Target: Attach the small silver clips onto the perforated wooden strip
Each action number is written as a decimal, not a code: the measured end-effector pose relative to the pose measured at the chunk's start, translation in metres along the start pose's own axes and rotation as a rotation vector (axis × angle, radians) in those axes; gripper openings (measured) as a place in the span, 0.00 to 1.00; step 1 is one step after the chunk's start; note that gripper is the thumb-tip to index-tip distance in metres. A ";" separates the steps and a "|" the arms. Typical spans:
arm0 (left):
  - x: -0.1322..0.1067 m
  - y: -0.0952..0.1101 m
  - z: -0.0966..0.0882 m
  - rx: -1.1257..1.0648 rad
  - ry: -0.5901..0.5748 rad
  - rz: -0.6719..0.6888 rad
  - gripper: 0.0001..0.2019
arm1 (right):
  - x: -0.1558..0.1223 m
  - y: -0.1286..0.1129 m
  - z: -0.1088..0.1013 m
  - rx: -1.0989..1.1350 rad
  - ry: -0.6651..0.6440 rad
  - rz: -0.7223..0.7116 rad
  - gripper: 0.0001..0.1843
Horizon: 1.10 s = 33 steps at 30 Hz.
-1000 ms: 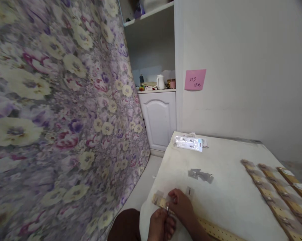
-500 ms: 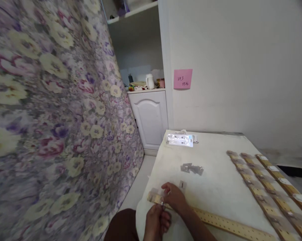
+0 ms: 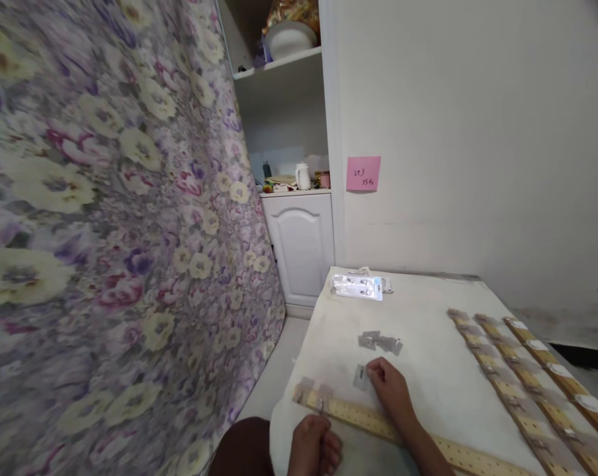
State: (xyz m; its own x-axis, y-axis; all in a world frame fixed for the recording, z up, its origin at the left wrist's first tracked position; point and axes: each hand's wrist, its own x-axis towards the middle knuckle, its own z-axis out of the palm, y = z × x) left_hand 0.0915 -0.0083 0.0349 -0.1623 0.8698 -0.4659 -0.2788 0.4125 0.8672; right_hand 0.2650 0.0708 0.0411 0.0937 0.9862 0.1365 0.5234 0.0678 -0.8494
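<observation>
My left hand is curled at the near edge of a pale wooden strip with rows of holes, beside a small metal piece. Whatever its fingers hold is too small to make out. Two small clear squares with metal fittings sit at the strip's left end. Farther in, my right hand has thumb and fingertips together at the right edge of a small clear square with a dark mark in its middle. Just beyond lies a little pile of similar clear pieces.
Three long wooden strips bearing clear pieces lie along the table's right side. A clear blister pack rests at the far left of the white table. A floral curtain hangs on the left, by a white cabinet.
My right hand has left the strip's left end and moved right and away to the loose clear square. The left hand stays by the strip. The view has tilted up slightly.
</observation>
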 end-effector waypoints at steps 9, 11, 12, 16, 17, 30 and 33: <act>0.002 -0.004 0.003 0.091 -0.032 0.035 0.14 | 0.007 -0.007 0.012 -0.249 -0.020 0.142 0.13; 0.003 -0.004 0.003 0.123 -0.020 0.039 0.15 | 0.007 -0.008 0.015 -0.286 -0.019 0.155 0.13; 0.003 -0.004 0.004 0.136 -0.015 0.039 0.15 | 0.007 -0.008 0.016 -0.283 -0.016 0.158 0.12; 0.003 -0.005 0.004 0.179 -0.017 0.059 0.15 | 0.007 -0.006 0.018 -0.250 0.007 0.181 0.11; 0.003 -0.004 0.004 0.187 -0.018 0.062 0.15 | 0.007 -0.006 0.018 -0.233 0.013 0.181 0.10; -0.003 -0.018 0.003 0.064 -0.158 0.110 0.25 | -0.032 -0.007 0.002 0.183 0.046 -0.232 0.07; -0.008 -0.019 0.014 -0.177 -0.235 0.006 0.26 | -0.051 -0.004 0.004 0.179 -0.024 -0.414 0.05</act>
State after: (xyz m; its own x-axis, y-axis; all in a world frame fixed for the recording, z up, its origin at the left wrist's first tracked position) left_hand 0.1108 -0.0194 0.0250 0.0538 0.9196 -0.3891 -0.4424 0.3713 0.8164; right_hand 0.2547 0.0208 0.0356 -0.1132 0.8737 0.4731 0.3577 0.4801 -0.8010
